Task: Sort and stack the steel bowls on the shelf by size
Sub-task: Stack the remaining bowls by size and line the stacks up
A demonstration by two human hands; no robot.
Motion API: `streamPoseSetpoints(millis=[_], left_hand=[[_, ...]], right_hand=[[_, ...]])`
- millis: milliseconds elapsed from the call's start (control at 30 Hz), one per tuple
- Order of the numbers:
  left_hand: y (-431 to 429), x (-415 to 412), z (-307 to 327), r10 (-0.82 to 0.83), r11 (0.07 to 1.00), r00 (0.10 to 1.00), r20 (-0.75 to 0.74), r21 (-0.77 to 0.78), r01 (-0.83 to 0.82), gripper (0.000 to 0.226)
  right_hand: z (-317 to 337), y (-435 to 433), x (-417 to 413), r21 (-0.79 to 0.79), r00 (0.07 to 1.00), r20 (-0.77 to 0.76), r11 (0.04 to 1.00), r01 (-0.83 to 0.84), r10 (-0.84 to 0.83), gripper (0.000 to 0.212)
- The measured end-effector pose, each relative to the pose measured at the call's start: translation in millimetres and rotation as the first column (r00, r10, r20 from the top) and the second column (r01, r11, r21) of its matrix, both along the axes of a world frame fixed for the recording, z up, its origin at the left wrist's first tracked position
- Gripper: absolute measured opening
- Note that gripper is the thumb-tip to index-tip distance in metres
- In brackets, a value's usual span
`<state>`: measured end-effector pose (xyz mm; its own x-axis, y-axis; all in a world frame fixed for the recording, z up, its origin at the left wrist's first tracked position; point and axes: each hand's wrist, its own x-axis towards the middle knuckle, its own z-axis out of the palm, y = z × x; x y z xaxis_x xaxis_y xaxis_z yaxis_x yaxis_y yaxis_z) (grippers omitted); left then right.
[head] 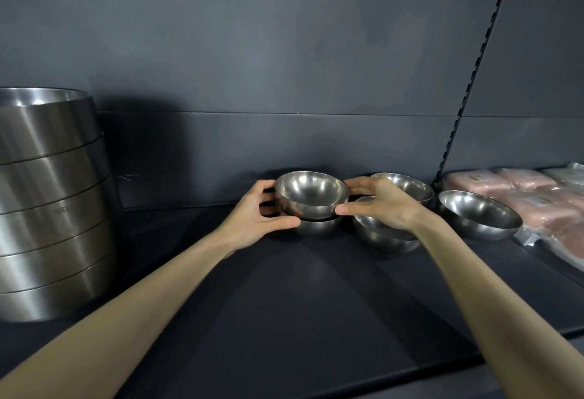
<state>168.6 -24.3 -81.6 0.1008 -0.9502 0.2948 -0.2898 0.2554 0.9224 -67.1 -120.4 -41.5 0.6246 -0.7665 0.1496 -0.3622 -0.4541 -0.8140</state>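
I can't read the faint stamped lettering on the stack of large steel bowls [47, 202] at the left edge. The pale labels on the pink wrapped packets [531, 196] at the right edge, which the frame cuts off, are also too small to read. At the centre the left hand [256, 218] and right hand [382, 205] each grip a small steel bowl [311, 194] by opposite sides of its rim, thumbs in front and fingers curled behind. It is round, shiny and upright, nested atop the lower bowls [316, 227] on the dark shelf [300, 303]. The right wrist hides part of a nested pair of bowls [384, 240]. I see a rear bowl [412, 188] behind that hand, and a wider bowl [478, 215] stands alone just beside the packets.
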Motion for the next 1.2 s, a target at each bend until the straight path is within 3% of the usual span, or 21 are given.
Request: streamPoseSetpoints(millis=[233, 467, 700, 867, 1033, 1200], left_hand=[[-1.0, -3.2, -2.9, 0.022, 1.000, 1.000, -0.009, 0.004, -0.022, 0.061], [0.1, -0.5, 6.3, 0.048, 0.998, 0.999, -0.005, -0.039, -0.048, 0.065], [3.9, -9.4, 37.5, -0.002, 0.989, 1.000, -0.012, -0.148, 0.000, 0.066], [-0.2, -40.3, 43.9, -0.083, 0.984, 0.996, -0.029, -0.159, 0.077, 0.067], [-6.8, -74.5, 33.6, -0.122, 0.984, 0.992, -0.040, -0.134, 0.116, 0.063], [-12.5, -98.4, 27.8, -0.108, 0.986, 0.994, -0.026, -0.128, 0.104, 0.059]], right_hand=[[-4.4, -6.8, -1.7, 0.074, 1.000, 0.023, 0.997, -0.018, 0.016, 0.083], [6.3, 3.0, 2.7, 0.059, 0.998, 0.059, 0.998, -0.007, 0.003, 0.066], [33.4, 27.6, -14.2, -0.009, 0.978, 0.197, 0.997, 0.078, -0.075, 0.065], [39.1, 41.1, -47.3, 0.011, 0.949, 0.263, 0.984, 0.178, -0.174, 0.063], [30.3, 44.3, -83.0, 0.006, 0.935, 0.265, 0.971, 0.241, -0.234, 0.044], [19.4, 40.8, -107.0, 0.037, 0.927, 0.271, 0.965, 0.259, -0.259, 0.045]])
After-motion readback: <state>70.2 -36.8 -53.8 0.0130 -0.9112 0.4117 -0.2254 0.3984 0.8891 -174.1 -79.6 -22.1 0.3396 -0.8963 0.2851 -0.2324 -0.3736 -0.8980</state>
